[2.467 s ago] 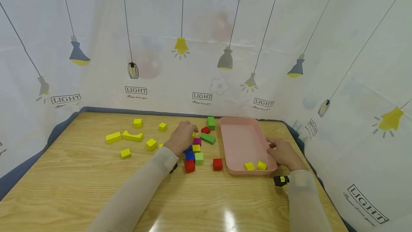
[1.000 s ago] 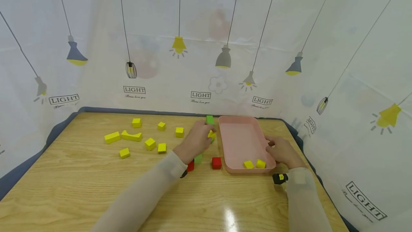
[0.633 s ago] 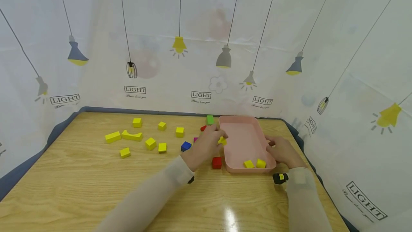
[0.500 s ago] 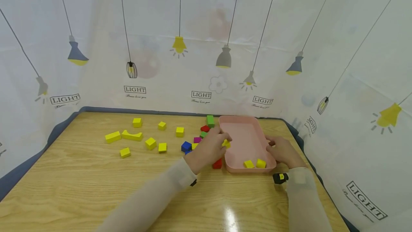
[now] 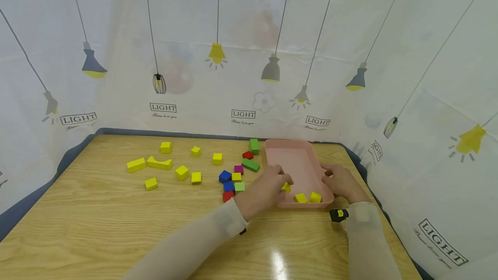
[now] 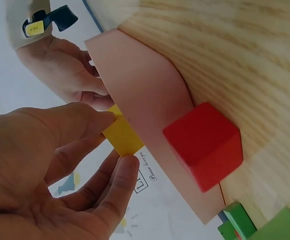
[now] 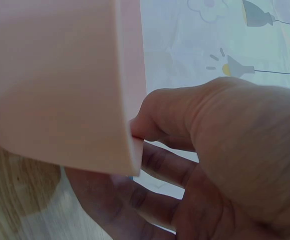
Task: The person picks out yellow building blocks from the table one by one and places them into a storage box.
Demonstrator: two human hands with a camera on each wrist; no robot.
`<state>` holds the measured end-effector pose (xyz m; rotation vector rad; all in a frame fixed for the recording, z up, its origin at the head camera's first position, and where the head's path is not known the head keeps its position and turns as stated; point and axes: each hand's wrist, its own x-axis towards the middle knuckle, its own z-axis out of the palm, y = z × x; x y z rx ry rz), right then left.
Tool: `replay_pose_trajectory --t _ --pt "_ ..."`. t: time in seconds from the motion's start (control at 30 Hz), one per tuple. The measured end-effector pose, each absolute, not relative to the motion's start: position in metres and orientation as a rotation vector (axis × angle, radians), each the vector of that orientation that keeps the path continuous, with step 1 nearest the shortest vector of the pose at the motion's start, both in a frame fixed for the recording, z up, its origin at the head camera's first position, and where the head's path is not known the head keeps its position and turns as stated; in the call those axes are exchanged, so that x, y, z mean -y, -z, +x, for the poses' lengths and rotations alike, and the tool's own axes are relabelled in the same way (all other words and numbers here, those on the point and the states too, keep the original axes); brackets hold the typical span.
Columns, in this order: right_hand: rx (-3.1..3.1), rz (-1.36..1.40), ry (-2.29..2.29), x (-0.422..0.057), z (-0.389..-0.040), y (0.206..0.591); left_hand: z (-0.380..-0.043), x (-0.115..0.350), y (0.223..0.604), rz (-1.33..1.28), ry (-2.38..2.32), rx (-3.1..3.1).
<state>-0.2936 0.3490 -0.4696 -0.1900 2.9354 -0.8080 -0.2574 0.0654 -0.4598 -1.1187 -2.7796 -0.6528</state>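
My left hand [image 5: 262,191] pinches a yellow block [image 6: 122,135] between thumb and fingertips, over the near left part of a pink tray [image 5: 295,163]. In the left wrist view that block is just beyond the tray wall [image 6: 140,90]; its full shape is partly covered by the fingers. My right hand [image 5: 342,182] grips the tray's right rim, thumb on top and fingers beneath, as the right wrist view shows. Two yellow blocks, one flat [image 5: 301,198] and one rounded [image 5: 315,197], lie at the tray's near end.
Left of the tray lies a mixed cluster, including a blue block [image 5: 225,176], a light green block [image 5: 239,187] and a green block [image 5: 250,164]. Several yellow blocks, one arched [image 5: 159,163], spread farther left. A red block [image 6: 203,145] stands beside the tray wall.
My left hand has carried the yellow block from the cluster rightward, across the tray's left rim, and then nearer to me. The right hand and tray have stayed in place.
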Motion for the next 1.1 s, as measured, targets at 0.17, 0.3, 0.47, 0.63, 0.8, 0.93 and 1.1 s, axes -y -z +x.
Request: replay_pose_trajectory --t 0.17,0.3,0.47,0.63,0.8,0.93,1.1 --pt "-2.931 -0.175 0.803 -0.349 -0.292 0.469 -0.254 -0.07 0.464 -1.189 0.552 2.745" --pt "-2.916 -0.161 0.813 -0.349 -0.292 0.469 -0.251 -0.071 0.464 -1.209 0.531 2.757" --pt "-2.909 -0.158 0.826 -0.35 -0.293 0.47 -0.25 -0.073 0.467 -1.214 0.533 2.774" --pt "-2.903 -0.144 0.833 -0.349 -0.293 0.47 -0.247 -0.073 0.468 -1.204 0.534 2.768" --pt "-2.894 -0.128 0.827 -0.348 -0.293 0.47 -0.247 -0.071 0.468 -1.2 0.545 2.73" --pt "-2.888 -0.123 0.832 -0.348 -0.292 0.47 -0.248 -0.068 0.467 -1.187 0.573 2.715" --pt "-2.908 -0.14 0.815 -0.348 -0.293 0.47 -0.25 -0.062 0.466 -1.133 0.629 2.739"
